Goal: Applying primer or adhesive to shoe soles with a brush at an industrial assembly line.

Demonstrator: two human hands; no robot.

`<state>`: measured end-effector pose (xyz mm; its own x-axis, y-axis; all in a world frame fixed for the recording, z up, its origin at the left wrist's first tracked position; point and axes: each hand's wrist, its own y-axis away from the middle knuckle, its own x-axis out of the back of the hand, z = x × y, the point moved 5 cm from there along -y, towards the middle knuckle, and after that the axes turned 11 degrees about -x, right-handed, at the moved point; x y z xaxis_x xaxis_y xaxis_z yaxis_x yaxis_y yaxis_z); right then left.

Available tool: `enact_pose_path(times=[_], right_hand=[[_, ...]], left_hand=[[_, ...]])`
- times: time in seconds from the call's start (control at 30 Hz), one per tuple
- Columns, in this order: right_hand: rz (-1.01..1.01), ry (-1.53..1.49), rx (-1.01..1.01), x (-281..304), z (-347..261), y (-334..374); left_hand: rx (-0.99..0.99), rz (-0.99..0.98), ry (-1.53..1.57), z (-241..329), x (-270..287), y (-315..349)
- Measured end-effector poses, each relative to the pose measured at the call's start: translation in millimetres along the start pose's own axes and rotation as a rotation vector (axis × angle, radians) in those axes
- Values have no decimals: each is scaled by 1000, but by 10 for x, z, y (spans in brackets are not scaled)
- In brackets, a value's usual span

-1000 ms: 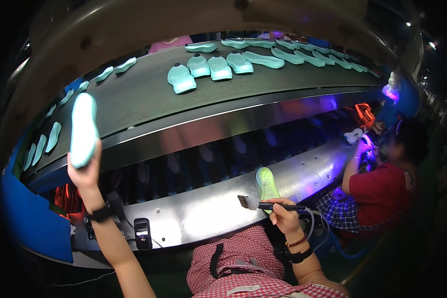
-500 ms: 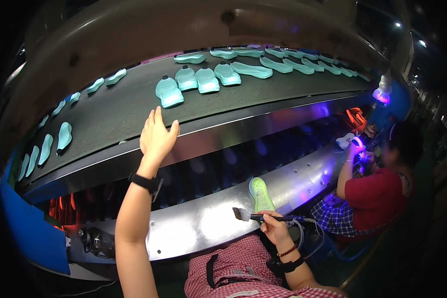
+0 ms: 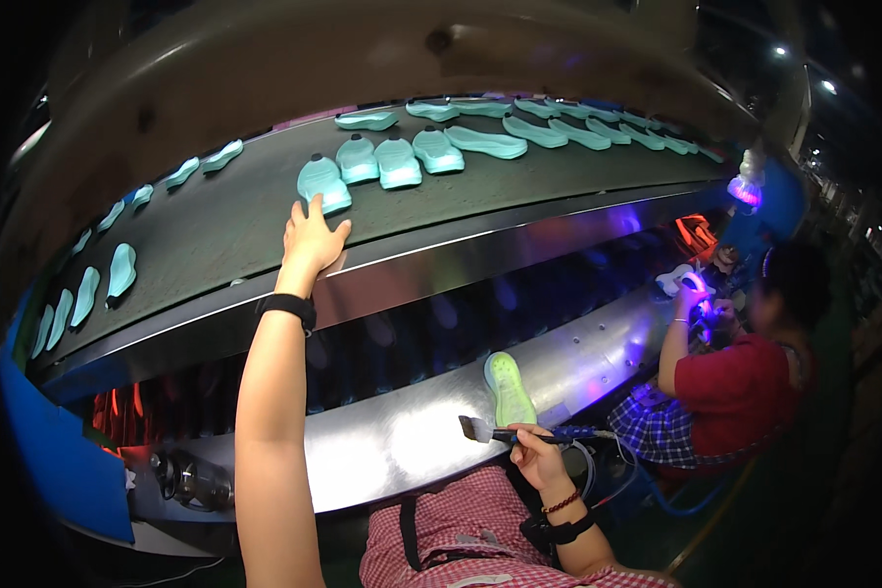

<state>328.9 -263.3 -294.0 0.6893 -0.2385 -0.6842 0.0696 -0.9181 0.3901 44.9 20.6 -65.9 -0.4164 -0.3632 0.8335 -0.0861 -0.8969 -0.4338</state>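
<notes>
My left hand reaches over the front edge of a dark conveyor belt, its fingers spread and its thumb apart. Its fingertips overlap the near end of a pale turquoise shoe sole; whether they press on it I cannot tell. Low in front of my lap, my right hand is closed round the handle of a flat brush, bristles to the left, with a thin hose trailing from its other end. Just beyond the brush a yellow-green shoe sole lies on a shiny metal ledge.
Several more turquoise soles lie along the belt. A person in a red top works at the right, under a purple-lit lamp. A clear jar stands at the ledge's left end; orange-red heaters glow beneath the belt.
My left hand has moved forward to the near end of the closest turquoise sole. My right hand keeps hold of the brush in nearly the same place.
</notes>
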Motion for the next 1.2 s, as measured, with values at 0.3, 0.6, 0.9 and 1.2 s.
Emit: enact_pose_path(times=[0.3,0.6,0.9,1.2], right_hand=[[41,-60,-16,217,13,11],[8,-59,44,251,-81,-20],[-112,-41,110,135,-180,-51],[-259,32,120,-139,-228,42]], left_hand=[[-219,276,191,-31,77,88],[-272,813,737,-102,437,974],[201,44,1984,-223,-72,1955],[626,-459,1973,120,-1115,3367]])
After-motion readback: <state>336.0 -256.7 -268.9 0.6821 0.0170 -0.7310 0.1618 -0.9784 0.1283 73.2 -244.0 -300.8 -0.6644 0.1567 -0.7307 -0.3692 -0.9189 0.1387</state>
